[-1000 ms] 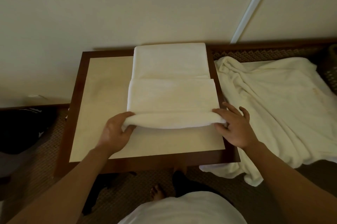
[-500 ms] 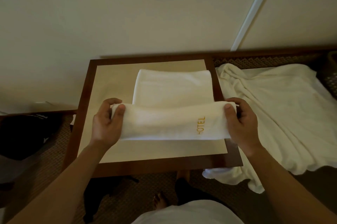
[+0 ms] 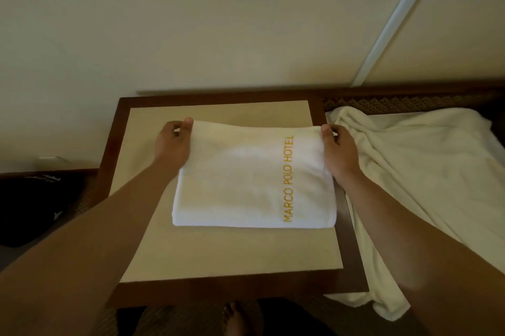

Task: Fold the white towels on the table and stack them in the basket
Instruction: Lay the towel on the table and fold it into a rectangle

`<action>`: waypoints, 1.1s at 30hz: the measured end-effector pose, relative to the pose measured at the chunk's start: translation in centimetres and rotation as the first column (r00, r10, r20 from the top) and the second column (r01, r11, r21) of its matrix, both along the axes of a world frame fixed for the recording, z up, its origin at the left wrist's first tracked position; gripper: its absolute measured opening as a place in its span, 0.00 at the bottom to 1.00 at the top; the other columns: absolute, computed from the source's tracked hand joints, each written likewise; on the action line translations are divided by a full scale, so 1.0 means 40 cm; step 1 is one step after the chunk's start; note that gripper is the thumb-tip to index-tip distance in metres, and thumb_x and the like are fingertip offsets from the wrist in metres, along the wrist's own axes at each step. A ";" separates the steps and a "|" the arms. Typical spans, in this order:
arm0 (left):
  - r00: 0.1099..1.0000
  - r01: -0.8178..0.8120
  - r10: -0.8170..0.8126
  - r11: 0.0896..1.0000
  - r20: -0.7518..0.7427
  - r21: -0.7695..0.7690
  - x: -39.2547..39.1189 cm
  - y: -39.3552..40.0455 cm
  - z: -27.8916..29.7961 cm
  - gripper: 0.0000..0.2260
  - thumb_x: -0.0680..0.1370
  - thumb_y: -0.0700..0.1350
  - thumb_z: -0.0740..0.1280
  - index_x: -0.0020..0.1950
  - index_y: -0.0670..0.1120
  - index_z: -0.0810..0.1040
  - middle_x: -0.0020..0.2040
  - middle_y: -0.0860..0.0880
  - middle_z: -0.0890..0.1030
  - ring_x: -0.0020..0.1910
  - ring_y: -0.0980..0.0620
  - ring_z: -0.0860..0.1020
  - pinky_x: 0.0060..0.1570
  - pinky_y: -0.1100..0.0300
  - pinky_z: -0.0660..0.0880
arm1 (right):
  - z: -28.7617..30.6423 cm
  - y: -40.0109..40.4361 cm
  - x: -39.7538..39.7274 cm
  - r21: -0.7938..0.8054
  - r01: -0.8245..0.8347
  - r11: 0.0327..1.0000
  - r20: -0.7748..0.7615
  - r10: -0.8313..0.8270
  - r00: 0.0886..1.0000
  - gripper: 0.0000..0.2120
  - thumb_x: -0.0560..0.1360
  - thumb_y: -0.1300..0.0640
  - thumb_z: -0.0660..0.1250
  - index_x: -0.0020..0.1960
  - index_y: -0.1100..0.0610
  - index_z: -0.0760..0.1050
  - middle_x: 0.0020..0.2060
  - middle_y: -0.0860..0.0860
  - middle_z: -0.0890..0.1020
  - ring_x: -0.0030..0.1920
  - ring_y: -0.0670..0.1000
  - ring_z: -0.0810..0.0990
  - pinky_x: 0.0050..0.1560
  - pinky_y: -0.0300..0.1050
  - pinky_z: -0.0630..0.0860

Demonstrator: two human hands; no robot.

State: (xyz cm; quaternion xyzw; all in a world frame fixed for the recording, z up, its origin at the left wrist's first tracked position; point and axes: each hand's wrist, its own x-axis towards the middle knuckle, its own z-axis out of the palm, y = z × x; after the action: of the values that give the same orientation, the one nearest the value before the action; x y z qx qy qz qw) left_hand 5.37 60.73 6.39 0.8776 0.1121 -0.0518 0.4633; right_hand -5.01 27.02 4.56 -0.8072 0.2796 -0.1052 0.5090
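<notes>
At the far left corner of a folded white towel [image 3: 254,180]: left hand [image 3: 172,144], thumb on top of the cloth, fingers curled beyond the edge, pinching that corner. At the far right corner: right hand [image 3: 338,150], same pinch, thumb laid on top, fingers tucked past the fold. Both forearms reaching in from the near edge, one along each side of the towel.

Between the hands: towel folded into a thick rectangle, lying flat on the pale top of a table [image 3: 218,259], near edge doubled and rounded, far edge held at both corners. Gold lettering MARCO POLO HOTEL [image 3: 288,178] running along the right part of the upper face, near to far.

Around the pale top: dark wooden frame, table pushed up against a cream wall [image 3: 191,35].

Right of the table, just beside its frame: second white towel [image 3: 426,185], unfolded and crumpled, spread over a low surface and hanging off its near side.

Left of the table, lower down: dark bag-like shape [image 3: 35,204], detail too dim to tell.

Below the near edge: a bare foot [image 3: 235,320] on patterned carpet.
</notes>
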 end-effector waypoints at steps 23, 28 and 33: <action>0.632 0.527 -0.774 0.391 -0.041 0.755 -0.284 -0.154 -0.136 0.28 0.82 0.67 0.51 0.79 0.57 0.66 0.82 0.50 0.60 0.81 0.42 0.59 0.74 0.31 0.53 | -0.032 0.042 0.116 -0.501 -0.640 0.583 -0.584 0.318 0.747 0.30 0.80 0.30 0.48 0.71 0.46 0.69 0.66 0.54 0.75 0.67 0.61 0.71 0.67 0.63 0.63; 0.760 0.388 -0.650 0.456 0.001 0.801 -0.201 0.017 -0.138 0.28 0.81 0.67 0.54 0.77 0.55 0.70 0.81 0.49 0.64 0.79 0.40 0.62 0.73 0.30 0.52 | 0.007 0.089 -0.029 -0.342 -0.681 0.648 -0.725 0.280 0.630 0.31 0.78 0.26 0.45 0.52 0.50 0.72 0.48 0.51 0.81 0.51 0.57 0.80 0.61 0.58 0.72; 0.998 0.016 0.000 0.969 -0.064 0.248 -0.292 0.039 -0.105 0.26 0.82 0.59 0.63 0.77 0.50 0.64 0.72 0.46 0.71 0.62 0.41 0.77 0.60 0.46 0.73 | -0.048 0.191 -0.181 -0.131 -0.567 0.813 -0.688 0.337 0.643 0.32 0.74 0.23 0.52 0.50 0.51 0.73 0.43 0.48 0.81 0.42 0.51 0.81 0.47 0.54 0.82</action>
State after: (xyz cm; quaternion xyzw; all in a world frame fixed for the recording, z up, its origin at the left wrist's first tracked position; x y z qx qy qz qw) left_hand -6.32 62.30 2.17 0.9271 0.1288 -0.0671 0.3456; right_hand -12.25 34.65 2.64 -0.9118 0.1980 0.2608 0.2479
